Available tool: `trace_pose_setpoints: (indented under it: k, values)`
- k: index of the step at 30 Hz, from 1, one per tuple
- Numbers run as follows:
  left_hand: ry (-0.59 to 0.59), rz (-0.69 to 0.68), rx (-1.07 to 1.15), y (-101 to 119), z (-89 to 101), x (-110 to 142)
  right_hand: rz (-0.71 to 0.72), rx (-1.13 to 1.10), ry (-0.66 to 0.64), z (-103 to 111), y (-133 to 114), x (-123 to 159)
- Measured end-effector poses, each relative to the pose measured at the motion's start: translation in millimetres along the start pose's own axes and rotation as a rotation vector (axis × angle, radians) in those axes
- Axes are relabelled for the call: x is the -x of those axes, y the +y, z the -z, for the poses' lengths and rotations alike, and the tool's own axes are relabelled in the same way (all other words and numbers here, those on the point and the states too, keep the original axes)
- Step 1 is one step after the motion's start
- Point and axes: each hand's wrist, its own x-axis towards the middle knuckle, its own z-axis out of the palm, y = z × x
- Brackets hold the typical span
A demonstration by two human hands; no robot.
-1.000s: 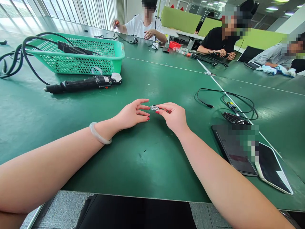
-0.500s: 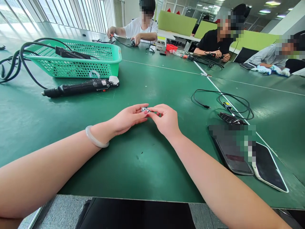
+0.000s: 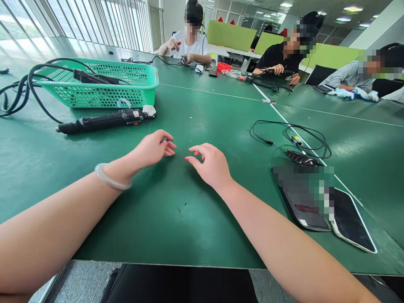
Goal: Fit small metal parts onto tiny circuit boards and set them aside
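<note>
My left hand (image 3: 154, 147) is closed around a small silvery metal piece (image 3: 164, 140), of which only a bit shows between the fingers; its kind is too small to make out. A pale bangle (image 3: 109, 179) circles that wrist. Over the green table (image 3: 164, 227), a little to the right, my right hand (image 3: 210, 162) is open, thumb and fingers apart with nothing between them. Beyond my left hand lies a black electric screwdriver (image 3: 107, 120) with a cord at its left side.
A green plastic basket (image 3: 148, 90) holding a black adapter and cable stands at the back left. On the right lie a coiled black cable (image 3: 259, 136), a hair claw clip (image 3: 299, 158) and two phones, a dark one (image 3: 303, 206) and a white-edged one (image 3: 353, 219). Several people sit across the table.
My hands have come apart. The left has moved left with the small metal piece in its fingers; the right has let go of it and opened.
</note>
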Motion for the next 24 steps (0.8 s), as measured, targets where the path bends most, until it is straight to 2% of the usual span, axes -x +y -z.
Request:
trace_pose_setpoints:
  k: [3, 6, 10, 16, 24]
  values:
    - [0.12, -0.055, -0.694, -10, 29.8, -5, -0.06, -0.017, 0.019, 3, 8, -2]
    - [0.082, 0.043, -1.009, -16, 53.2, -3, -0.099, -0.037, 0.033, 6, 14, -3]
    - [0.034, 0.132, -1.116, -18, 68.7, 0, -0.134, -0.052, 0.03, 8, 17, -3]
    - [-0.01, 0.234, -1.201, -18, 77.0, -8, -0.151, -0.07, 0.027, 9, 18, -2]
    - [-0.082, 0.219, -1.252, -20, 80.3, -12, -0.18, -0.074, 0.024, 11, 19, -3]
